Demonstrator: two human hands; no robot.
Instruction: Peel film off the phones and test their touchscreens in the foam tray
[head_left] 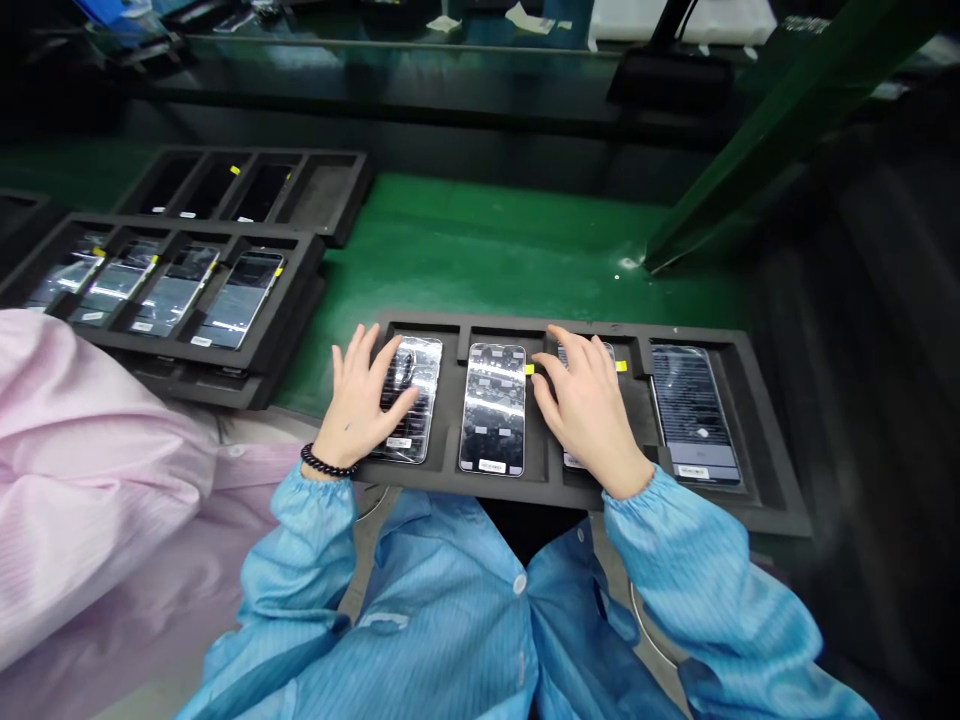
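A black foam tray (551, 490) lies at the bench's front edge, with several smartphones in its compartments. My left hand (362, 395) rests with spread fingers over the leftmost smartphone (421, 400), its thumb and fingertips at the screen. Beside it, a second smartphone (493, 410) lies face up with a white label at its lower end. My right hand (585, 405) is open above the third smartphone (571, 461), hiding most of it; its thumb and index finger point toward the second one. At the right end sits a fourth smartphone (694, 415), untouched.
To the left, stacked black trays (289, 290) hold several phones with yellow tabs; another tray (352, 190) stands behind. A person's pink sleeve (112, 470) is close at the left. A green post (780, 130) rises from the green bench (480, 250) at the right.
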